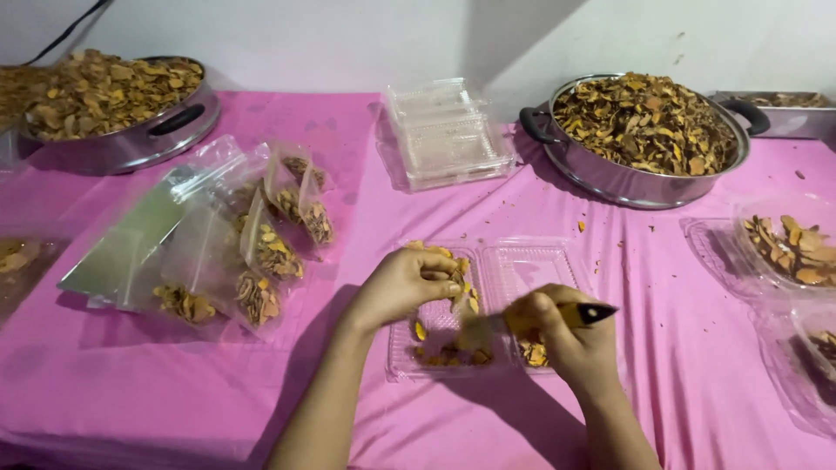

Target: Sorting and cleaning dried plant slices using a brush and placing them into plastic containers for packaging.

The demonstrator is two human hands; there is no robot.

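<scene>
Dried slices [460,280] are pinched in the closed left hand [402,285] directly above the open clear tray [488,305] near the table's front edge, while the right hand [562,335], fingers closed around a yellow-handled tool [566,315], rests just beside it.

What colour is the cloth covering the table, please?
The table cloth is plain pink, seen in the head view.

Two heaped steel pans [131,144] [627,178] flank filled bags [261,252].

Glossy clear plastic tray [522,265] and bags [209,252] lie on matt pink cloth [348,139]; polished metal pans [610,178] hold dry, seemingly rough chips [649,117].
</scene>
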